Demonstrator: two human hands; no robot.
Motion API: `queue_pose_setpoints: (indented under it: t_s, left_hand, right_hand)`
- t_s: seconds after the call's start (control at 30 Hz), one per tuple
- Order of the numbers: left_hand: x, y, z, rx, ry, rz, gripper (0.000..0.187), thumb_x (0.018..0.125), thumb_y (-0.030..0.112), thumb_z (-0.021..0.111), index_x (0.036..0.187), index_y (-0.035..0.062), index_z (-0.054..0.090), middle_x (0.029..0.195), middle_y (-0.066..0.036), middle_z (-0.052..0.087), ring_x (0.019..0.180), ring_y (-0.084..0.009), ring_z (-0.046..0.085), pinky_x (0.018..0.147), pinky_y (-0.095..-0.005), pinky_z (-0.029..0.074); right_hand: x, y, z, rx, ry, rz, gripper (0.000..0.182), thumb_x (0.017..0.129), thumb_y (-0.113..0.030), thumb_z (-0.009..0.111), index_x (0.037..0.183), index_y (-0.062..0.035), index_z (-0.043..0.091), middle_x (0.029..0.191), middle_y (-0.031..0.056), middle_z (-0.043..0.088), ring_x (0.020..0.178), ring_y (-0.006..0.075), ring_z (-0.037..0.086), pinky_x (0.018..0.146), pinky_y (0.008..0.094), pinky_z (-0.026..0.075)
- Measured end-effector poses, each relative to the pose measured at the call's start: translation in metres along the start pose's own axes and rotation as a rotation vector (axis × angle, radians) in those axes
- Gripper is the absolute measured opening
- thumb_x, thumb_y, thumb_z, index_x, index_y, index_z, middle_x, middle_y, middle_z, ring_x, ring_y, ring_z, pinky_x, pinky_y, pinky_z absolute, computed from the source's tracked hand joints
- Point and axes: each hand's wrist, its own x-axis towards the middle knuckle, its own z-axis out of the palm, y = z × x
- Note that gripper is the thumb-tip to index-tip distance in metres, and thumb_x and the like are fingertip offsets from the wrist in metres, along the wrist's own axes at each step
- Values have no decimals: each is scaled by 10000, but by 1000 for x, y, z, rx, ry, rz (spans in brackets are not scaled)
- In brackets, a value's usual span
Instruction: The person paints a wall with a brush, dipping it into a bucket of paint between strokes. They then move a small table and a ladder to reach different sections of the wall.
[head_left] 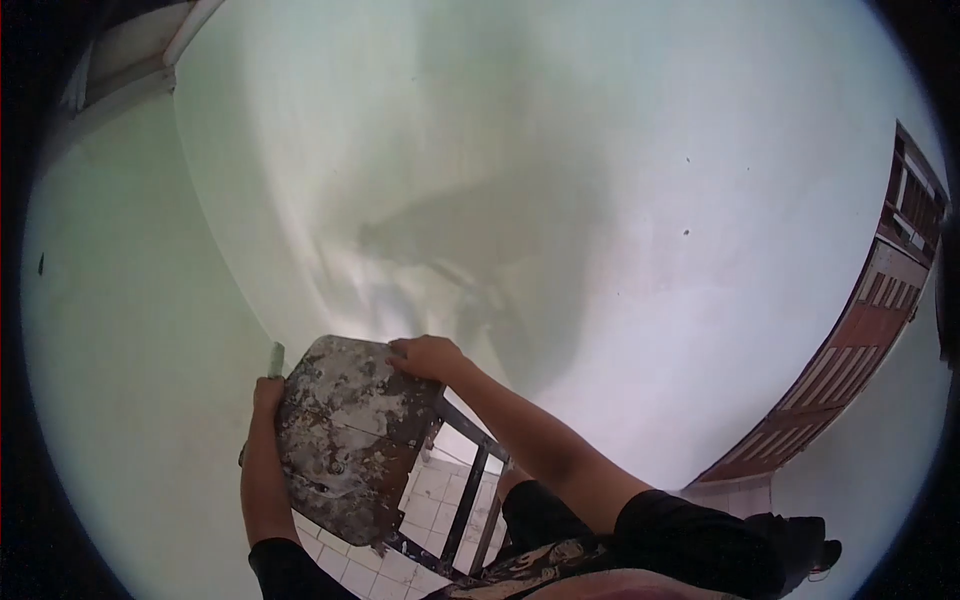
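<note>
A paint-spattered top of a stepladder or tall stool [345, 430] is tilted in front of me, its surface blotched grey, white and brown. My right hand [427, 358] is closed over its upper right edge, fingertips on the top. At the upper left edge, my left hand [268, 394] is closed, with a pale green cylinder like a paint roller [277, 358] sticking up from it. The handle is hidden behind the hand and the board. Dark frame bars [465, 505] run from the top down towards my legs.
A pale green wall [640, 330] with my shadow on it fills the view ahead, meeting another wall [130, 330] at the left corner. White floor tiles [430, 500] show below through the frame. A brown slatted wooden door [845, 350] is at the right.
</note>
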Motion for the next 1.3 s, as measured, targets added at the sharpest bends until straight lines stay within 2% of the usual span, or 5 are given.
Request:
queue_pose_setpoints:
  t_s: [0.53,0.57,0.77,0.87,1.3]
  left_hand:
    - [81,-57,40,191,-1,187,488,672,253,565,981,-124,571,956,-301,599,957,-411,581,788,-443,456]
    - [70,-48,37,-176,-8,-29,480,662,257,578,952,-126,584,939,-305,601,941,-405,590,774,-441,459]
    - [59,-33,20,-3,-5,-47,486,655,237,582,942,-155,570,904,-300,608,879,-387,612,738,-440,467]
    - [44,-34,12,89,-114,253,490,670,242,580,944,-164,559,899,-304,607,868,-390,613,725,-446,471]
    - [31,-26,9,-122,-30,45,517,688,265,589,970,-166,543,854,-249,610,769,-321,600,673,-412,454]
  right_hand:
    - [-5,-1,-3,36,-53,7,497,845,-503,411,1253,-228,479,1118,80,594,1002,297,579,830,447,469]
    - [-9,-4,-7,37,-63,25,485,845,-494,418,1236,-216,491,1107,86,596,996,299,581,821,457,471]
    - [-9,0,-2,108,13,-8,430,830,-470,480,1144,-188,563,1088,81,602,1007,278,577,823,452,470]
    - [-8,3,3,120,55,5,427,825,-477,489,1112,-175,580,1070,83,610,999,277,582,815,454,473]
    - [-6,6,7,170,130,1,410,790,-464,529,1025,-135,597,970,120,633,918,304,605,765,440,483]
